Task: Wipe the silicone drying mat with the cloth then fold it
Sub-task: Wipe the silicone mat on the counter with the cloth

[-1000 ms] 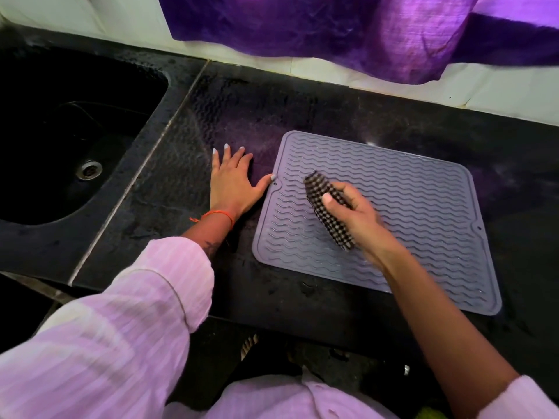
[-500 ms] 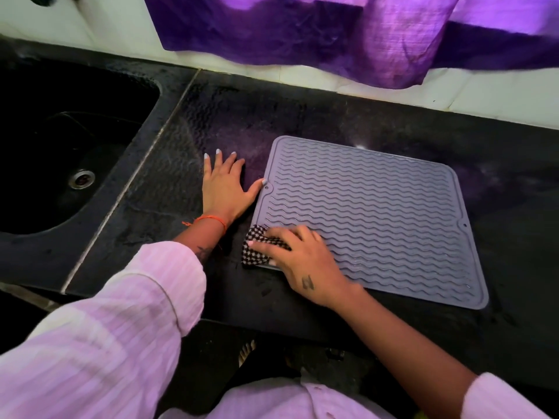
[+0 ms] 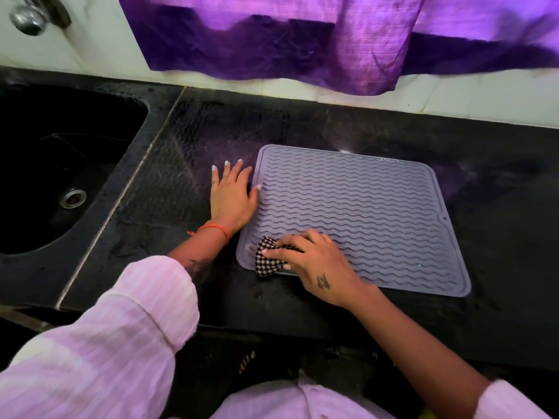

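Room: black stone desk [image 3: 348, 122] with a dark sink [image 3: 69, 164] set in it on the left, white wall behind, and a purple curtain [image 3: 302, 40] hanging down over the wall.
Head view, mat: the grey silicone drying mat [image 3: 363, 207] lies flat on the desk, to the right of the sink. It has wavy lines all over. It is not folded.
Head view, cloth: the small black-and-white checked cloth [image 3: 267, 261] sits bunched up on the near left corner of the mat, a bit over the front edge.
Right hand: the right hand [image 3: 314, 264] is curled over the cloth. Its fingers hold the cloth and push it down on the mat.
Left hand: the left hand [image 3: 231, 198] lies flat on the desk with fingers spread and straight. It holds nothing. Its thumb tip touches the left edge of the mat, so I think it keeps the mat from sliding.
How far along: I think the wiping is going on now, at the near left corner. I cannot tell how much of the mat is clean.
What is left: finish wiping, then fold the mat.
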The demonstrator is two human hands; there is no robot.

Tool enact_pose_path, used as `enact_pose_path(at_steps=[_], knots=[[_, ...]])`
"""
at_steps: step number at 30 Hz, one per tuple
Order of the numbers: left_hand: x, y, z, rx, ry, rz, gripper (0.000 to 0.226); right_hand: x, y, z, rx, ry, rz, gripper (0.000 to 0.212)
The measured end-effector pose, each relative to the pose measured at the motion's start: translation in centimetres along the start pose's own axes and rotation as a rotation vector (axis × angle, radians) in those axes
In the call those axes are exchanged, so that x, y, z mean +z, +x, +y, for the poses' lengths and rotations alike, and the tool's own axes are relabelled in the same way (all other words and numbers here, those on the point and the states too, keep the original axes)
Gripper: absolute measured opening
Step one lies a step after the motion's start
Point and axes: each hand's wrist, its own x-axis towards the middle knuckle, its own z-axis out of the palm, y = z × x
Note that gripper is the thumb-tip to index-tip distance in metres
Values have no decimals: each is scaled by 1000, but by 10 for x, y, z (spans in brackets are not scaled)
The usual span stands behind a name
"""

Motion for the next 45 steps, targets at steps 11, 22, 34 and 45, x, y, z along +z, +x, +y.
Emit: enact_pose_path(at_steps=[11, 22, 34, 45], knots=[[13, 0, 36, 51, -145, -61, 48, -4, -22, 7, 274, 137, 214, 38], [36, -5, 48, 102, -48, -113, 57, 4, -24, -6, 635, -92, 280, 45], [35, -7, 49, 97, -54, -111, 57, 4, -30, -3, 730, -184, 257, 64], [33, -8, 48, 104, -68, -103, 56, -1, -38, 19, 872, -224, 295, 52]])
